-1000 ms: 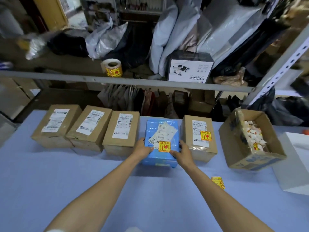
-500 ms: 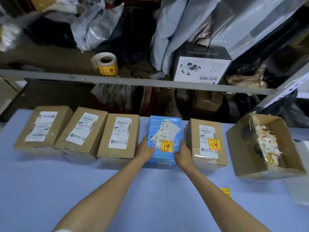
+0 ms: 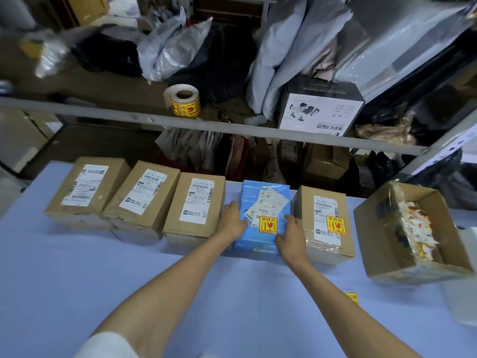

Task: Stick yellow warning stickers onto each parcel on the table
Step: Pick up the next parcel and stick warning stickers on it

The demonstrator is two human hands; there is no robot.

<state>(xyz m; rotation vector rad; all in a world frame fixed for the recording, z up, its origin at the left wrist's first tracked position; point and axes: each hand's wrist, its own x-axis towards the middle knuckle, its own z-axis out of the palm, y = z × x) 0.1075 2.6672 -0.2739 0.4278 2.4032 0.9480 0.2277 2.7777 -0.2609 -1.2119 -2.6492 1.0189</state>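
Note:
A blue parcel [image 3: 260, 200] lies in the row at the table's far edge, with a yellow warning sticker [image 3: 268, 225] on its top. My left hand [image 3: 233, 220] grips its left side and my right hand [image 3: 291, 236] grips its right side. To its right a brown parcel [image 3: 302, 210] carries its own yellow sticker [image 3: 335, 225]. Three brown parcels to the left, near [image 3: 178, 202], middle [image 3: 165, 177] and far [image 3: 116, 169], show only white labels. A loose yellow sticker [image 3: 351, 297] lies on the table by my right forearm.
A roll of yellow stickers [image 3: 184, 100] stands on the shelf behind the table. An open cardboard box [image 3: 382, 241] with sticker scraps sits at the right. A white-and-black box [image 3: 320, 109] and plastic bags fill the shelf. The blue table [image 3: 77, 280] spreads in front.
Both hands have pushed the blue parcel away from me, back into the row of parcels. The camera has tilted, so the row sits lower in view.

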